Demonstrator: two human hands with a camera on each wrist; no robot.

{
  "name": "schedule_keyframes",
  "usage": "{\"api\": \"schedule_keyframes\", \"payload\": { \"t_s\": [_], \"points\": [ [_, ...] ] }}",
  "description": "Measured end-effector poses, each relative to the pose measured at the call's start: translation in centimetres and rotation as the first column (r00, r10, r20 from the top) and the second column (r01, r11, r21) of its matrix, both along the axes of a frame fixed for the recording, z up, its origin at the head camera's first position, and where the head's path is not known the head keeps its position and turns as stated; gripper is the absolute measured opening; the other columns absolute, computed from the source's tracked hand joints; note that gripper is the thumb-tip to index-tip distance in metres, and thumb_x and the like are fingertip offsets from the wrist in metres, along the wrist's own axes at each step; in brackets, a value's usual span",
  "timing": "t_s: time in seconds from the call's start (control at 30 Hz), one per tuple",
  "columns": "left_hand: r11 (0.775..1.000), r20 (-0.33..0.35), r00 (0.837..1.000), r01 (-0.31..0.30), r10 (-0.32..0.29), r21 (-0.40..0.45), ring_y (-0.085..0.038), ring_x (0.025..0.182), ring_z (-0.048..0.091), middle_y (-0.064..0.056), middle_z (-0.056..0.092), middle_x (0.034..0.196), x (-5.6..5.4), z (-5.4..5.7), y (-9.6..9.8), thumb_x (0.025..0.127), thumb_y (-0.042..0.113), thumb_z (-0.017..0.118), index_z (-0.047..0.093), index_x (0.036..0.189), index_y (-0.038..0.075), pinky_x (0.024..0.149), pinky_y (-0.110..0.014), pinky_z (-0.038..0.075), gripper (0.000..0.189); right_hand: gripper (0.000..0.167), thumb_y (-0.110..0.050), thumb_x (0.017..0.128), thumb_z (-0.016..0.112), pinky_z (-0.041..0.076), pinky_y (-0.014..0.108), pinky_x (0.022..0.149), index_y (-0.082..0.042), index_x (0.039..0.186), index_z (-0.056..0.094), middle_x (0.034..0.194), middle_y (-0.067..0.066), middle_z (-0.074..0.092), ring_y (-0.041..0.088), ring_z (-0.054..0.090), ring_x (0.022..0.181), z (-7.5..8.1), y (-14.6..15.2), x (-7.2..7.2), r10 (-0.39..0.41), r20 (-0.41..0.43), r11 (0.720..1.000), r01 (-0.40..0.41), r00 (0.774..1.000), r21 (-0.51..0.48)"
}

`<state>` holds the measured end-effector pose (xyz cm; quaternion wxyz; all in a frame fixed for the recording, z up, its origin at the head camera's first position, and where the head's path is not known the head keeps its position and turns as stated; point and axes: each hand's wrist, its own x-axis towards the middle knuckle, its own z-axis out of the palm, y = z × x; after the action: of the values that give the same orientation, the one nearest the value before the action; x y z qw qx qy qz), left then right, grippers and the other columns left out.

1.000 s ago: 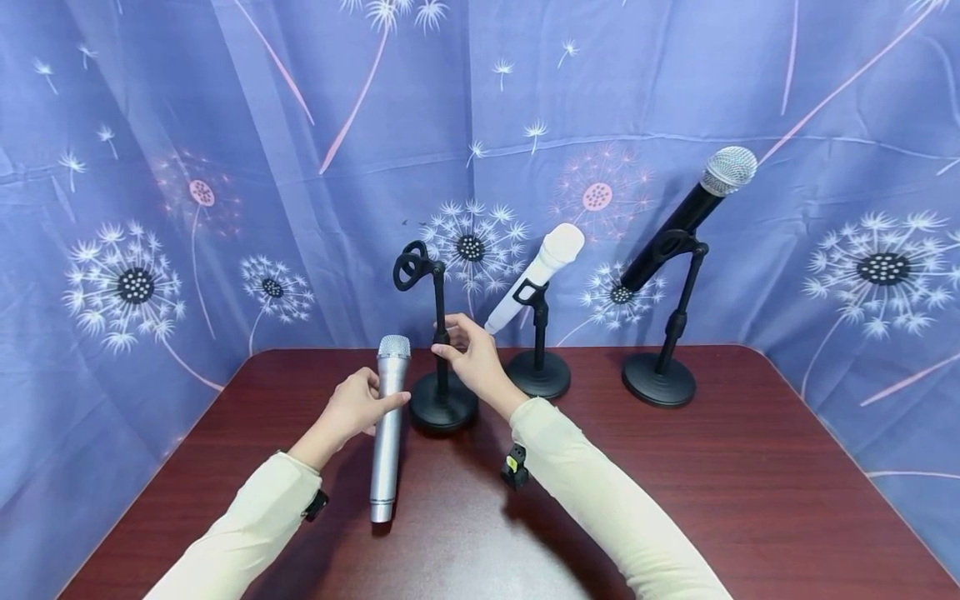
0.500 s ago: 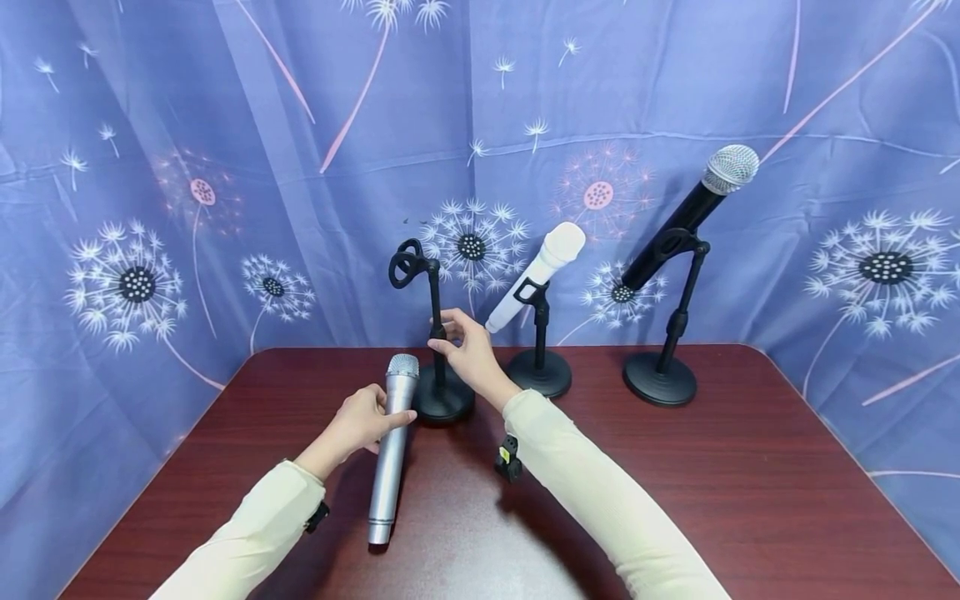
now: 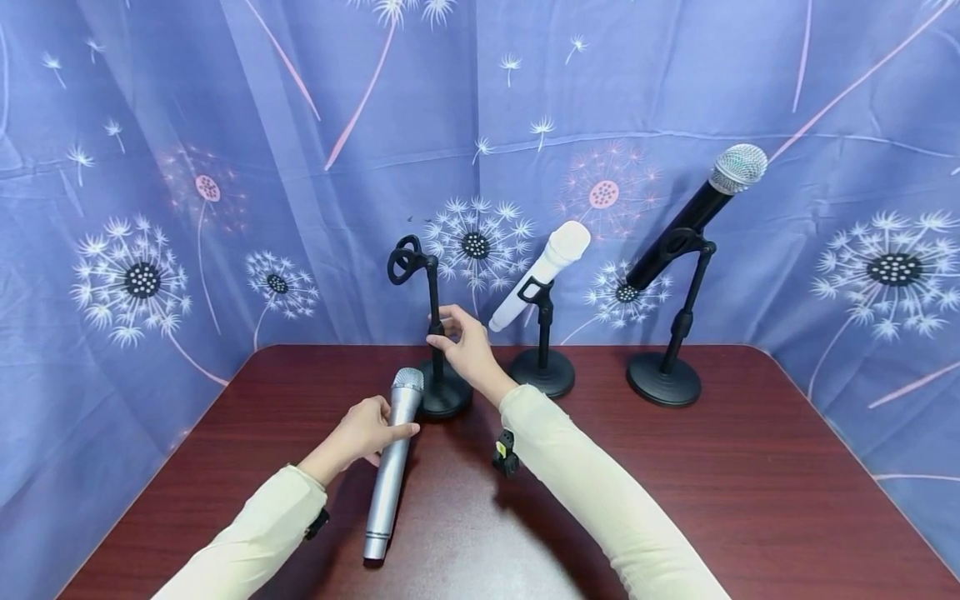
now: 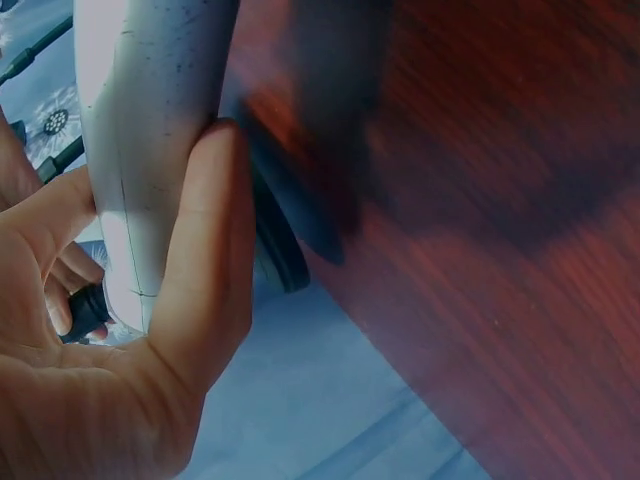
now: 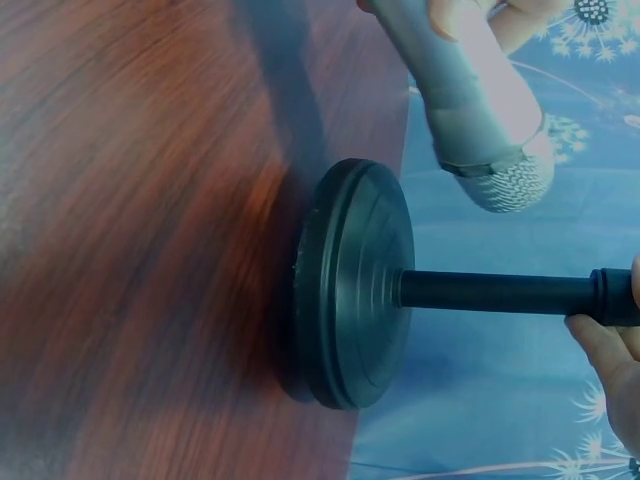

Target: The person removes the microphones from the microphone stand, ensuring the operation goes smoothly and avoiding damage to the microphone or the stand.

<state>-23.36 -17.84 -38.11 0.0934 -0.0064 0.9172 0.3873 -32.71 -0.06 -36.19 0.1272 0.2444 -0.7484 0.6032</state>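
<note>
My left hand (image 3: 365, 431) grips a silver microphone (image 3: 389, 483) around its upper body, the mesh head pointing away from me. In the left wrist view, thumb and fingers lie on either side of the silver barrel (image 4: 150, 130). My right hand (image 3: 468, 350) pinches the collar on the pole of a black microphone stand (image 3: 434, 300). That stand's clip (image 3: 406, 260) at the top holds nothing. Its round base (image 5: 360, 285) shows in the right wrist view, close to the table, with the silver mesh head (image 5: 512, 182) just beside the pole.
Right of my right hand, a white microphone (image 3: 542, 271) leans in the clip of a second black stand (image 3: 543, 372). Farther right, a black microphone (image 3: 693, 212) rests in a third stand (image 3: 665, 379). A blue dandelion-print curtain (image 3: 360, 192) hangs behind the dark red table (image 3: 750, 483).
The silver microphone, in my left hand, has come down and nearer to me, its head shifting slightly right. The stand in my right hand has moved slightly left and back.
</note>
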Motion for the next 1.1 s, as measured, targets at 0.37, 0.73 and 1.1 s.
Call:
{"api": "schedule_keyframes", "payload": {
  "t_s": [0.37, 0.73, 1.1],
  "points": [
    [1.0, 0.032, 0.999, 0.005, -0.004, -0.026, -0.02, 0.054, 0.061, -0.015, 0.054, 0.079, 0.3, -1.0, 0.2, 0.083, 0.024, 0.075, 0.049, 0.085, -0.002, 0.047, -0.034, 0.054, 0.037, 0.028, 0.003, 0.084, 0.07, 0.051, 0.038, 0.079, -0.005, 0.111, 0.064, 0.093, 0.015, 0.07, 0.024, 0.066, 0.085, -0.3, -0.2, -0.5, -0.036, -0.003, 0.999, 0.036, 0.999, -0.004],
    [1.0, 0.056, 0.998, 0.01, -0.009, -0.029, -0.02, 0.051, 0.059, -0.013, 0.051, 0.073, 0.5, -1.7, 0.3, 0.082, 0.024, 0.077, 0.046, 0.078, 0.001, 0.046, -0.034, 0.054, 0.038, 0.028, 0.002, 0.085, 0.07, 0.052, 0.035, 0.08, -0.005, 0.111, 0.064, 0.094, 0.013, 0.071, 0.024, 0.068, 0.087, -0.5, -0.5, -1.0, -0.063, -0.019, 0.998, 0.064, 0.998, 0.022],
    [1.0, 0.075, 0.997, 0.017, -0.015, -0.022, -0.021, 0.048, 0.059, -0.015, 0.051, 0.071, 0.4, -2.0, 0.1, 0.082, 0.023, 0.076, 0.044, 0.074, 0.002, 0.046, -0.035, 0.054, 0.039, 0.027, 0.002, 0.084, 0.07, 0.052, 0.032, 0.079, -0.005, 0.11, 0.064, 0.095, 0.013, 0.071, 0.023, 0.068, 0.086, -0.6, -0.9, -1.3, -0.068, -0.034, 0.997, 0.069, 0.997, 0.026]
  ]
}}
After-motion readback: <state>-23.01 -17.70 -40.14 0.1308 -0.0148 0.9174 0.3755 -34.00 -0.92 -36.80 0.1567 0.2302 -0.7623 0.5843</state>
